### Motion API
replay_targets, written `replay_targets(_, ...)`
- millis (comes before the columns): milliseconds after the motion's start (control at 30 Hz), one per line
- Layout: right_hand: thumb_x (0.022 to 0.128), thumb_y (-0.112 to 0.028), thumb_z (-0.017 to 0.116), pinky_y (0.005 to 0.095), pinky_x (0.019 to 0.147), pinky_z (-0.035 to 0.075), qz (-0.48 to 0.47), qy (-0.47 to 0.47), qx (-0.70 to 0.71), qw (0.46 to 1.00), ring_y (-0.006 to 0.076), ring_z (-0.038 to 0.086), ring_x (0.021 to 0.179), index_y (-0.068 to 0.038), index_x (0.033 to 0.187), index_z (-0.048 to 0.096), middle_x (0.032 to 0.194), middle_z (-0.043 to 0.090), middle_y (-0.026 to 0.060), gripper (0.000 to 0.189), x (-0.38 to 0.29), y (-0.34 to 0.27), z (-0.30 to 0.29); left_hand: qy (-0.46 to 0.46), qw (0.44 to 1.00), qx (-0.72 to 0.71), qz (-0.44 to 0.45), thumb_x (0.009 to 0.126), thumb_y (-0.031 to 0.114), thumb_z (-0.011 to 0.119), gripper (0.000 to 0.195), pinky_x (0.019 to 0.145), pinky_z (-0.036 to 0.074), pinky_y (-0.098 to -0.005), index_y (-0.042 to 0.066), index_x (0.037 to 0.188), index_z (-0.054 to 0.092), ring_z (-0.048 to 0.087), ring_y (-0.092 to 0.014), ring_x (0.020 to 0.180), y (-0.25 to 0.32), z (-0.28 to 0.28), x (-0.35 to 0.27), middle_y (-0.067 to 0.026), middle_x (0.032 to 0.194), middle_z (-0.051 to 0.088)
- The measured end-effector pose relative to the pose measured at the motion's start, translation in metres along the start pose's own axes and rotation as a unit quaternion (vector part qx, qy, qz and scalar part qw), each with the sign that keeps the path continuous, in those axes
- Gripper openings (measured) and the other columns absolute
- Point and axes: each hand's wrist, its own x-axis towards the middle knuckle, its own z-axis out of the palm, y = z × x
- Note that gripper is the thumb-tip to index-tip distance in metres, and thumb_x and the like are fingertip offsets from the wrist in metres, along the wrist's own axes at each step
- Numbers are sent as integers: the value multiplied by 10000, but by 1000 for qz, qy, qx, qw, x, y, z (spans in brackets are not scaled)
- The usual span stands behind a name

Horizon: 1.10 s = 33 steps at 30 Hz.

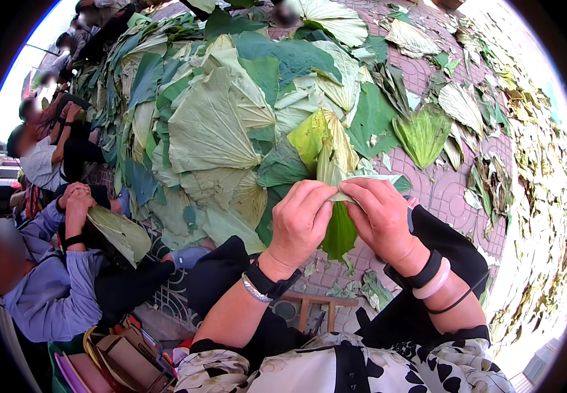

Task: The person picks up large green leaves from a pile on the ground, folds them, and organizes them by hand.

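My left hand (300, 216) and my right hand (379, 211) meet over my lap, fingertips nearly touching. Between them they pinch the edge of a pale green lotus leaf (335, 167), whose folded part rises beyond my fingers. A brighter green leaf part (338, 233) hangs below, between my hands. Just beyond, a yellow-green leaf (309, 140) lies against the folded one. In front of me is a large heap of overlapping lotus leaves (212, 123), pale undersides and dark green faces showing.
At the left a co-worker (52, 285) sits with a folded leaf (119, 233); more people sit beyond. Loose leaves, such as a bright green one (422, 135), lie on the pink paving (453, 201). A wooden frame (308, 304) is below my hands, and a bag with cardboard (126, 361) is at lower left.
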Motion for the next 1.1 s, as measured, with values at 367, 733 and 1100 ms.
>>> replay_targets(367, 801, -35, 747, 394, 742, 517, -16, 14, 23, 1000, 307, 655, 849, -40, 1074, 670, 994, 686, 100, 283, 2, -1, 2, 8, 1000, 10, 15, 781, -26, 707, 227, 718, 541, -401, 23, 1000, 671, 644, -314, 845, 1, -1, 0, -107, 953, 640)
replay_targets(733, 829, -41, 710, 387, 698, 503, 102, -4, 116, 988, 310, 639, 756, -30, 911, 672, 839, 669, 109, 90, -1, -5, 6, -6, 997, 44, 59, 743, -39, 712, 243, 732, 545, -389, 10, 977, 670, 649, -302, 862, 4, -3, 1, -100, 941, 647)
replay_targets(1100, 908, -85, 685, 289, 659, 499, 248, -16, 270, 930, 147, 636, 729, 38, 911, 654, 768, 659, 94, 127, -1, -6, 7, -1, 999, 14, 48, 755, -47, 707, 194, 719, 539, -396, 5, 935, 656, 647, -315, 846, 6, -2, 3, -109, 915, 644)
